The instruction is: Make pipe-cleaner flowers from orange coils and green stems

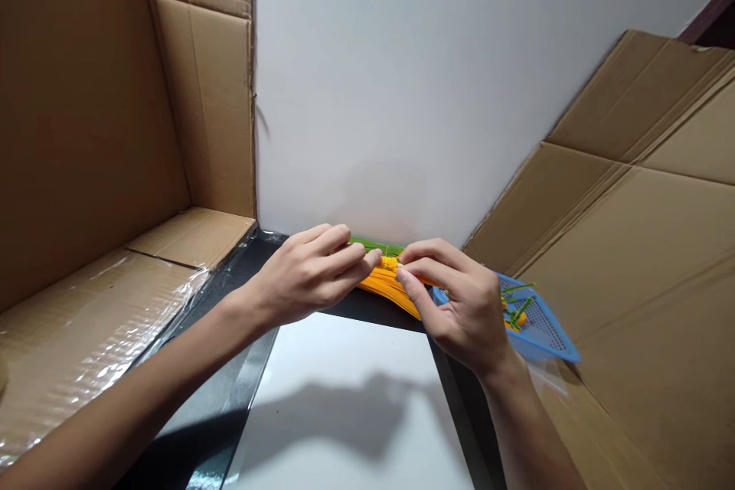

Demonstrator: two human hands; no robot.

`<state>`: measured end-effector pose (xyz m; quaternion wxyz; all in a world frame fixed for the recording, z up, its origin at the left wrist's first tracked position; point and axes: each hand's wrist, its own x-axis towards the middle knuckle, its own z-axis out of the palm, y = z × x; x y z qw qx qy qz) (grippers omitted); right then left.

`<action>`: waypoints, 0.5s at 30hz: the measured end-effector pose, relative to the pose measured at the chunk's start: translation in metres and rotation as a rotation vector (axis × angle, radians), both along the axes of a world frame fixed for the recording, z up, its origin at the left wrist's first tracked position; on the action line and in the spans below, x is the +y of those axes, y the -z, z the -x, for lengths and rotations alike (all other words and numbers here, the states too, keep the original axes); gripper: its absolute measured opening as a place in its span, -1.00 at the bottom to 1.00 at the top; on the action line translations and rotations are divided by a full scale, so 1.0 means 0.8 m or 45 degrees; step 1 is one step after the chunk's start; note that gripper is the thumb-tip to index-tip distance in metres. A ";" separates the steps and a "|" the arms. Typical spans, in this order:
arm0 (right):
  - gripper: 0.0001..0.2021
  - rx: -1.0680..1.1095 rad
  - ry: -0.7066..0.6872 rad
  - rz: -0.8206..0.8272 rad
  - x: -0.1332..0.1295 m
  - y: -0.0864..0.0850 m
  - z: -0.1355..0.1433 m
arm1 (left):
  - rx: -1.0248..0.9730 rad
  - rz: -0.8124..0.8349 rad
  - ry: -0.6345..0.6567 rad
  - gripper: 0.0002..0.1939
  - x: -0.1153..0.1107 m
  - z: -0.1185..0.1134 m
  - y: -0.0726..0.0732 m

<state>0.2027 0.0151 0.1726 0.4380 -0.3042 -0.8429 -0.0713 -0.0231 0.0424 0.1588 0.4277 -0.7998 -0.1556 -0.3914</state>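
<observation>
Left hand [310,273], right hand [464,298] bare; forearms [166,371] bare, slim; fingers [344,259] slender.

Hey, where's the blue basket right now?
In the head view, the blue basket is right of centre, partly hidden behind the right hand and near the cardboard on the right side.

This looks like a small makeshift craft corner, though home or workshop cannot be told: a glossy black counter [233,272] carries a flat white rectangular sheet [321,348]; beyond the sheet lie thin orange strands [393,292], bright green strands [370,246] and a plain white wall [390,92]; brown creased cardboard panels [660,245] flank it, and a blue perforated plastic basket [548,329] sits to its right.
</observation>
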 end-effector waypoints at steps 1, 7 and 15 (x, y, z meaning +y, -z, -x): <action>-0.82 0.013 -0.001 0.021 0.000 0.000 0.001 | 0.001 -0.009 -0.003 -0.88 0.001 0.000 0.000; -0.79 0.065 0.000 0.126 0.003 0.002 0.004 | 0.032 -0.010 0.005 -0.87 0.007 0.003 0.006; -0.80 0.189 0.078 0.478 0.012 0.007 0.001 | 0.058 -0.073 0.035 -0.89 0.018 0.003 0.012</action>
